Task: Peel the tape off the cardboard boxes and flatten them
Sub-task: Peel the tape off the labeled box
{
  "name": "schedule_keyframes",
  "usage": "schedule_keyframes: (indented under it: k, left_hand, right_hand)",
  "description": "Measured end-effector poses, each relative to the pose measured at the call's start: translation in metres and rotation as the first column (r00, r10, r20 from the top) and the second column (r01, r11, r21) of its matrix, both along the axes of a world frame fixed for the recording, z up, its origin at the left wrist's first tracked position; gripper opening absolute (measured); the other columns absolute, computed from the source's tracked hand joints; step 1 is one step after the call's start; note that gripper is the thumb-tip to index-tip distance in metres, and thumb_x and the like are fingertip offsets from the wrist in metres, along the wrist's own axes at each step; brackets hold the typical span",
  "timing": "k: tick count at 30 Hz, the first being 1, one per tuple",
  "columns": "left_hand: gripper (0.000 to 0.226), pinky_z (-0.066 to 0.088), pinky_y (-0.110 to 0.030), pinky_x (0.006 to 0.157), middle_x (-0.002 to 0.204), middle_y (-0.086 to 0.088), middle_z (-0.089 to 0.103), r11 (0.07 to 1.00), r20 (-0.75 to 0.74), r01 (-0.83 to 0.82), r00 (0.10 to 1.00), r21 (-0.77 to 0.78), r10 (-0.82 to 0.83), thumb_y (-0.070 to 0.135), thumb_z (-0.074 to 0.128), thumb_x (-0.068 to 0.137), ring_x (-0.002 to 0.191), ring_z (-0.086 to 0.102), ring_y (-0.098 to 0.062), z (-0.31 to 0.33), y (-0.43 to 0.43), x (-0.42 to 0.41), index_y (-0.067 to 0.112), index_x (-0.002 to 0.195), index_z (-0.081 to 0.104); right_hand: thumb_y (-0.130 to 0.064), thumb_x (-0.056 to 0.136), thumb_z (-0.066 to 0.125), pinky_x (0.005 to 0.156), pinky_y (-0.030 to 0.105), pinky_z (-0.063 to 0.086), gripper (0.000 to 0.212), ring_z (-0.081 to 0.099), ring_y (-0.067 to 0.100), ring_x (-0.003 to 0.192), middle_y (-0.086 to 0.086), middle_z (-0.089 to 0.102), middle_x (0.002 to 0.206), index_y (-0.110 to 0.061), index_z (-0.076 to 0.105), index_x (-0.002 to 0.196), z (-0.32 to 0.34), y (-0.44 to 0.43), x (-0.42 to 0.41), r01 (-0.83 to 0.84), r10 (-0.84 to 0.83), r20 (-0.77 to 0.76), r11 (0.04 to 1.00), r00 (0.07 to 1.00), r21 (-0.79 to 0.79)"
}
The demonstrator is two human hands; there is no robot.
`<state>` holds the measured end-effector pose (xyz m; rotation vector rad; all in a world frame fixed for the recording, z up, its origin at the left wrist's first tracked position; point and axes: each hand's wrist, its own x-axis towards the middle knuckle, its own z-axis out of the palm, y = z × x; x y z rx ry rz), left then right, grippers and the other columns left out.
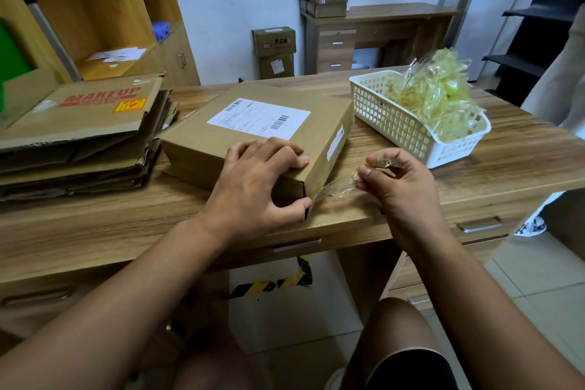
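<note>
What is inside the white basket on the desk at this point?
The white basket holds a heap of crumpled, yellowish clear tape that rises above its rim. Whatever lies beneath that heap, and the basket's floor, is covered and cannot be seen.

Box on desk, left hand pressing its corner; right hand pinching clear tape; basket of tape scraps beside; flattened cardboard left.

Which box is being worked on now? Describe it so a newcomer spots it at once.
On the wooden desk, between the flattened cardboard pile and the white basket, lies one box. Unlike the pile, it's unflattened, carries a white shipping label, and the left hand presses it.
</note>
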<state>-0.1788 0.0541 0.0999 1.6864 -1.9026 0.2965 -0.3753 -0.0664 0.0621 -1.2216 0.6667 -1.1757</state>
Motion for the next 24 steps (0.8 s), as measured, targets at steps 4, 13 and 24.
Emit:
schedule_keyframes:
  k: [4,13,24]
  left_hand:
    - [0.048,0.031,-0.045,0.108,0.128,0.012,0.057,1.0,-0.023,0.023,0.999,-0.004,-0.023,0.054,0.064,0.072,0.119,0.054,-0.015,-0.001,0.002,0.005,0.024,0.109,0.061]
    - [0.056,0.027,-0.048,0.116,0.13,0.009,0.054,0.999,0.025,-0.002,1.0,0.043,0.001,0.063,0.057,0.077,0.123,0.048,-0.009,0.001,0.006,0.009,0.022,0.113,0.048]
    - [0.055,0.016,-0.036,0.121,0.13,0.007,0.053,0.992,0.069,-0.129,0.989,0.01,0.128,0.047,0.072,0.079,0.12,0.051,-0.012,-0.006,0.002,0.002,0.022,0.12,0.045]
  right_hand:
    - [0.01,0.089,0.066,0.069,0.028,0.058,0.028,0.063,0.018,0.07,0.001,0.066,0.077,-0.017,0.064,0.083,0.005,-0.015,-0.007,0.104,-0.105,0.049,0.994,0.993,0.019]
    - [0.007,0.094,0.061,0.071,0.026,0.058,0.027,0.066,0.014,0.069,-0.003,0.067,0.075,-0.014,0.063,0.109,0.012,-0.013,-0.008,0.008,-0.019,0.124,0.996,0.992,0.092]
    - [-0.013,0.092,0.072,0.077,0.036,0.059,0.017,0.07,0.015,0.088,-0.003,0.072,0.101,-0.027,0.068,0.101,-0.002,0.018,0.025,-0.012,-0.062,-0.309,0.973,0.949,-0.232]
